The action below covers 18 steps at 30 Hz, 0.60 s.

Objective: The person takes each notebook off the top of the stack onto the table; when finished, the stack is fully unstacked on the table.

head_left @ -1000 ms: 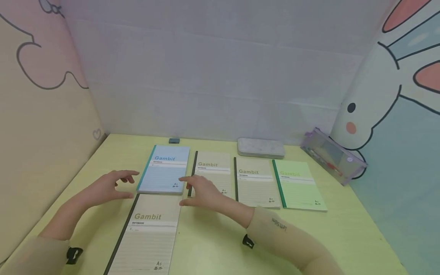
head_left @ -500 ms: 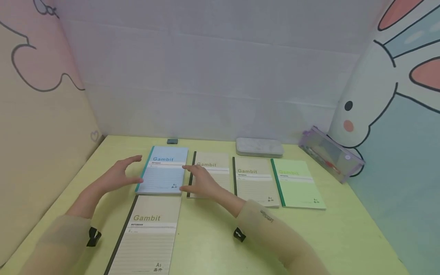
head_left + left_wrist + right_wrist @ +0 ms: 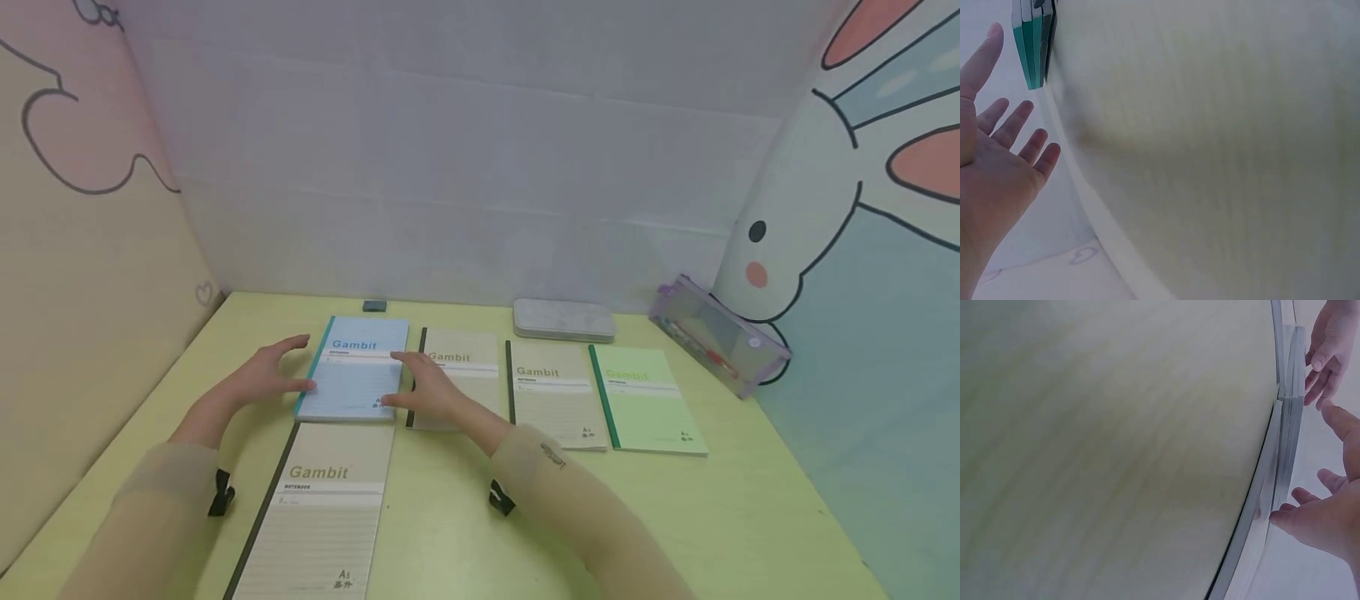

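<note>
A blue Gambit notebook (image 3: 348, 379) with a teal spine lies at the back left of the table. My left hand (image 3: 262, 377) is at its left edge, thumb and fingers spread apart, the thumb tip overlapping the spine. My right hand (image 3: 435, 390) reaches over its right edge, also spread. In the left wrist view, the left hand (image 3: 1004, 169) has straight fingers near a stack of notebooks (image 3: 1034, 53) with teal and dark spines. The right wrist view shows the right hand (image 3: 1329, 512) beside the stacked notebook edges (image 3: 1291, 437). Neither hand grips anything.
A beige notebook (image 3: 322, 517) lies directly in front of the blue one. To the right stand two more beige notebooks (image 3: 480, 375) in a row with a green notebook (image 3: 652, 408). Behind are a small dark block (image 3: 374, 306), a grey flat case (image 3: 564, 320) and a purple-edged pencil pouch (image 3: 738, 354).
My left hand has moved right and away from me, up to the blue notebook's spine. My right hand has shifted forward along its right side. The notebooks stay put.
</note>
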Each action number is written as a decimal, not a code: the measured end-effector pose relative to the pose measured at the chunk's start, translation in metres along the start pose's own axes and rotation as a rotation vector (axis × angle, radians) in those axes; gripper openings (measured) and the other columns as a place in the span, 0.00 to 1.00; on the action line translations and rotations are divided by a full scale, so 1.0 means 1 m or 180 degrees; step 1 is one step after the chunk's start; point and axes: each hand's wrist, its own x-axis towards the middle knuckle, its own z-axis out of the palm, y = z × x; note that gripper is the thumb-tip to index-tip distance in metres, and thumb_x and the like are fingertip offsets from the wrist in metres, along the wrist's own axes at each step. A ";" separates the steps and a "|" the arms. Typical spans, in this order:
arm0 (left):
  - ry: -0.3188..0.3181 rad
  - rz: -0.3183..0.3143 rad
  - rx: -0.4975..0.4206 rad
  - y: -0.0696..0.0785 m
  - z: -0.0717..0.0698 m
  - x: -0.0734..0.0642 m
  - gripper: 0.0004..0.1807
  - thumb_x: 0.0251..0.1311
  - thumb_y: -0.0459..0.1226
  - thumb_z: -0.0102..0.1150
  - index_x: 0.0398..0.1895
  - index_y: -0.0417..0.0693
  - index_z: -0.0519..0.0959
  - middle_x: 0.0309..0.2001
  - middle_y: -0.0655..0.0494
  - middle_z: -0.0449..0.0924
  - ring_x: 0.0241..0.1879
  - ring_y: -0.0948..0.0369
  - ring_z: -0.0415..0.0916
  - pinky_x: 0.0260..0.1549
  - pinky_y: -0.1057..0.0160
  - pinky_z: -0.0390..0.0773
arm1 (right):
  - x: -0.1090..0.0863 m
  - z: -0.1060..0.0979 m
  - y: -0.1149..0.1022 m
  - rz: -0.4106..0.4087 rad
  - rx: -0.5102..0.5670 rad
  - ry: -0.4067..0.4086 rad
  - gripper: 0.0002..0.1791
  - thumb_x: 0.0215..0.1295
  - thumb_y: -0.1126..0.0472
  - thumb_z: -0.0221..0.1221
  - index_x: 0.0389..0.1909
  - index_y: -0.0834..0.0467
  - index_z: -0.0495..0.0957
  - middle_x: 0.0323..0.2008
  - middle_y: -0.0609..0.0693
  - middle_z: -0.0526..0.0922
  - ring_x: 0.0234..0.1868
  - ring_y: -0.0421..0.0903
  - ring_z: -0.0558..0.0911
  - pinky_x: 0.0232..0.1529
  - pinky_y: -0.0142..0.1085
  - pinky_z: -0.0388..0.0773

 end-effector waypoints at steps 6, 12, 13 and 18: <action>-0.0113 -0.0061 -0.0007 -0.003 0.003 0.005 0.58 0.47 0.52 0.70 0.72 0.35 0.47 0.69 0.30 0.52 0.68 0.33 0.46 0.60 0.33 0.53 | 0.007 0.009 0.010 0.0092 -0.0128 -0.0040 0.44 0.58 0.45 0.64 0.72 0.51 0.56 0.71 0.52 0.57 0.74 0.56 0.46 0.70 0.50 0.52; -0.0194 -0.0158 0.0001 -0.009 0.005 0.008 0.57 0.47 0.54 0.69 0.71 0.34 0.50 0.68 0.30 0.53 0.68 0.33 0.45 0.61 0.33 0.52 | 0.009 0.009 0.010 0.0137 -0.0128 -0.0191 0.45 0.58 0.43 0.63 0.72 0.52 0.54 0.72 0.52 0.55 0.74 0.58 0.42 0.71 0.51 0.47; -0.0206 -0.0163 -0.0006 -0.009 0.005 0.008 0.56 0.47 0.54 0.69 0.71 0.34 0.51 0.68 0.30 0.53 0.68 0.33 0.45 0.61 0.33 0.52 | 0.009 0.008 0.010 0.0145 -0.0128 -0.0216 0.45 0.58 0.43 0.63 0.72 0.53 0.54 0.72 0.52 0.55 0.74 0.58 0.41 0.71 0.51 0.46; -0.0260 -0.0203 -0.0005 -0.008 0.004 0.009 0.51 0.47 0.55 0.68 0.68 0.35 0.59 0.68 0.30 0.54 0.67 0.33 0.46 0.60 0.32 0.53 | 0.011 0.006 0.009 0.0170 -0.0173 -0.0316 0.45 0.59 0.42 0.61 0.73 0.53 0.53 0.72 0.52 0.54 0.74 0.56 0.42 0.71 0.50 0.45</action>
